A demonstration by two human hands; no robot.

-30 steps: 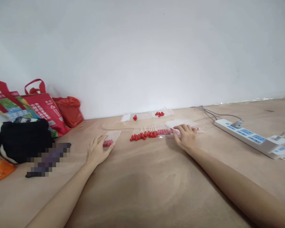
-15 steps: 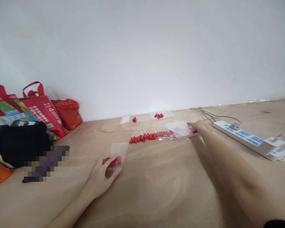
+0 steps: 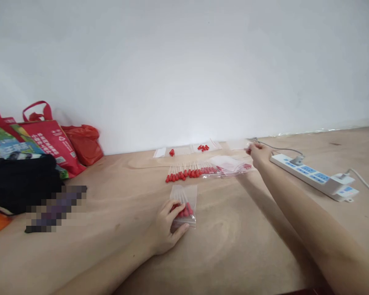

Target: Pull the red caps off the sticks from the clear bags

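Note:
A small clear zip bag lies on the wooden table, with several red-tipped sticks inside. My left hand grips its lower left part, fingers over the red tips and thumb along the bottom edge. Farther back, my right hand pinches the right end of a flat, clear plastic bag close to the wall. Between the hands is a row of loose red-tipped sticks, pale shafts pointing to the wall. Clear bags with red-tipped sticks overlap at the row's right end.
Along the wall lie more bags with red-tipped sticks. A white power strip with plugged-in cables sits beside my right forearm. Shopping bags, a red plastic bag and a black cloth item stand at the left.
My left hand has slid the zip bag to the right, in front of the row of sticks. The right hand has moved from the overlapping bags back toward the wall, onto a clear bag.

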